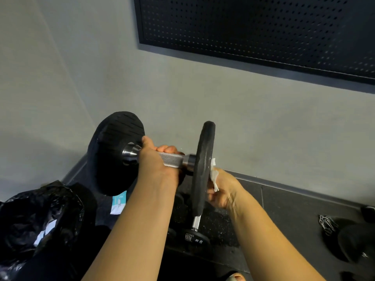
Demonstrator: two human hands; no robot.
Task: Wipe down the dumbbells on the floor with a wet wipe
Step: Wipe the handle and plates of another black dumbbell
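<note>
My left hand (156, 161) grasps the dumbbell (174, 159) by its bar, lifted, so my right hand (223, 189) can press the wipe (214, 175) on its end plate.

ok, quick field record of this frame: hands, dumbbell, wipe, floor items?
left hand: grips knurled handle of lifted dumbbell
right hand: holds wet wipe against outer face of right plate
lifted dumbbell: off the floor, roughly level
floor: second dumbbell below, wipe packet, black bag at left
</note>
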